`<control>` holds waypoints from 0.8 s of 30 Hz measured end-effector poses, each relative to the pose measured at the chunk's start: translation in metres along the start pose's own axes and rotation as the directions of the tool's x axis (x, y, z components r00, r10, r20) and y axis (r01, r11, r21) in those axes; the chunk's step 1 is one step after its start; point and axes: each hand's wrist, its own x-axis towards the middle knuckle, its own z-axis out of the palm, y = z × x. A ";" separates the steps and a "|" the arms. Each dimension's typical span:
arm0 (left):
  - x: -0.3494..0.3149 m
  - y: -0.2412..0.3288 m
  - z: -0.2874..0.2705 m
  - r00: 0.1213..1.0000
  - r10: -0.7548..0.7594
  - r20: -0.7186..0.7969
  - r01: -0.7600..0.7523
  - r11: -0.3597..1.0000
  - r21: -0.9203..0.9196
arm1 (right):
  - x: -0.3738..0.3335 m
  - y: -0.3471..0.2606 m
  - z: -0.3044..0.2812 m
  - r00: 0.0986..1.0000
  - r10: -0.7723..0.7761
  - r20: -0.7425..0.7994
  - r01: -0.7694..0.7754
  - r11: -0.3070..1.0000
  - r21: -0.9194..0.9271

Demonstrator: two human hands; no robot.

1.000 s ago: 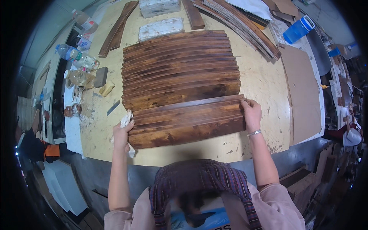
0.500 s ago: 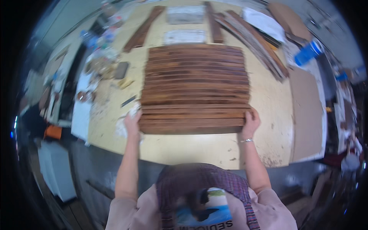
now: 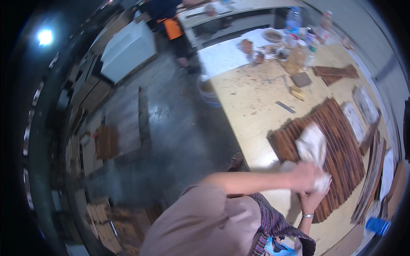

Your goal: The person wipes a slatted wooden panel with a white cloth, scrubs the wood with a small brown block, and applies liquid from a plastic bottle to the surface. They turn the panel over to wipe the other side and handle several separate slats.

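Note:
A row of dark brown wooden slats [image 3: 341, 141], laid side by side, covers part of the pale work table [image 3: 239, 98]. Over the slats, a crumpled white cloth [image 3: 312, 144] is bunched between my two hands. My left hand [image 3: 304, 176], smeared by motion, is closed on the cloth, which sticks out on both sides of it. Just below, my right hand [image 3: 314, 199], with a bracelet at the wrist, curls around the lower bunch of cloth near the ends of the slats.
Beyond the slats lie a small metal ruler-like strip [image 3: 285, 107], a yellow piece [image 3: 297, 93], a dark block [image 3: 300, 79] and several bottles [image 3: 294, 21]. Long wooden strips [image 3: 368, 179] and a blue bottle [image 3: 378, 225] sit at right. A bucket [image 3: 208, 90] stands beside the table; a person [image 3: 171, 27] is farther off.
Both hands have left the ends of the slats and come together on the white cloth. My view has swung left, showing more floor and the person beyond.

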 end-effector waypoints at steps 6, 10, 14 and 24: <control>-0.026 -0.091 -0.029 0.958 0.257 0.129 -0.286 0.898 0.335 | 0.011 -0.011 0.002 0.982 0.150 0.119 -0.116 0.961 -0.251; -0.036 -0.149 -0.069 0.899 -0.224 -0.376 0.252 0.967 0.027 | 0.013 -0.016 0.005 0.985 0.122 0.123 -0.079 0.949 -0.307; -0.025 -0.074 -0.040 0.867 -0.012 -0.499 0.047 0.997 0.056 | 0.007 -0.012 0.009 0.985 0.135 0.105 -0.094 0.940 -0.329; -0.043 -0.148 -0.091 0.883 -0.162 -0.441 0.267 0.945 0.188 | 0.023 -0.046 -0.022 0.952 0.237 0.193 -0.185 0.949 -0.255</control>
